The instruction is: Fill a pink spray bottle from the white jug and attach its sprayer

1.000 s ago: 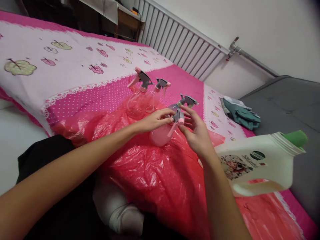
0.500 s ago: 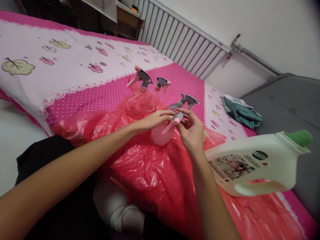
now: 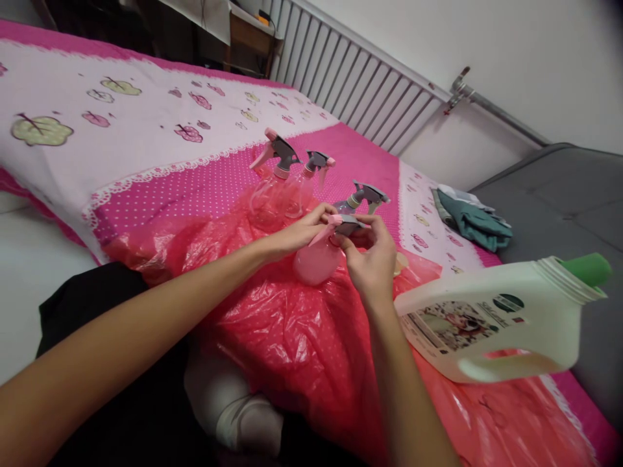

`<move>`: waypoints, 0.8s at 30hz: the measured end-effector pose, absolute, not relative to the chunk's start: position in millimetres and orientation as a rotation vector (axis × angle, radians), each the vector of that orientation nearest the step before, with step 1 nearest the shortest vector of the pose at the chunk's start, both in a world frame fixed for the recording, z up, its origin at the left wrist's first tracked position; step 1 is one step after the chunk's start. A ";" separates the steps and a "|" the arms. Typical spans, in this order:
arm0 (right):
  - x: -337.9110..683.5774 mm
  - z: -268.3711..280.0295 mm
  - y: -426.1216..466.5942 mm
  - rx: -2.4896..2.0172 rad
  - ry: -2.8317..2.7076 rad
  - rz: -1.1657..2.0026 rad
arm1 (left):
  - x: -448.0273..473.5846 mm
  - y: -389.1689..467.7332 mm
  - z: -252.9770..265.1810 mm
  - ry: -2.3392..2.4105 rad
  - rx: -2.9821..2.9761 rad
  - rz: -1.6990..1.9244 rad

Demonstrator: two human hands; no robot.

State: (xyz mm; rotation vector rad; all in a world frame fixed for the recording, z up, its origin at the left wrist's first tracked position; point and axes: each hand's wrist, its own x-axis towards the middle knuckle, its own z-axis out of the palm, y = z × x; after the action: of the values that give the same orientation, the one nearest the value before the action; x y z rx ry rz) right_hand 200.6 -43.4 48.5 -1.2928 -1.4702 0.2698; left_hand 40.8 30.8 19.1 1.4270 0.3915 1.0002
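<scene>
A spray bottle (image 3: 315, 264) with a cloudy pinkish body stands on the red plastic sheet between my hands. Its grey and pink trigger head (image 3: 346, 225) has the nozzle pointing left. My right hand (image 3: 370, 254) is closed on that head from the right, thumb in front and fingers behind. Against the bottle's neck from the left, my left hand (image 3: 307, 231) has its fingers bent, with the tips partly hidden behind the head. Just behind stands another spray bottle (image 3: 346, 205) with a grey head.
Two more spray bottles, one at the left (image 3: 265, 194) and one beside it (image 3: 304, 188), stand farther back on the red plastic sheet (image 3: 292, 337). A large white jug (image 3: 496, 324) with a green spout lies tilted at right. Folded clothes (image 3: 474, 220) rest near the grey headboard (image 3: 559, 194).
The trigger head has turned on the bottle: its pink nozzle has swung from the near right round to the left. My left fingers have shifted up slightly behind it.
</scene>
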 end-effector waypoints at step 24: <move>166.3 36.7 -43.2 -1.474 -1.161 0.077 | 52.2 6.5 11.3 0.836 1.580 1.740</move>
State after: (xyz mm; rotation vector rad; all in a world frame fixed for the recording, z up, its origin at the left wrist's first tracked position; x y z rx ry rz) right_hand 166.3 -43.2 36.7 -1.4738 -1.1615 0.0774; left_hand 52.2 6.5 11.3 1.5799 0.8365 1.7398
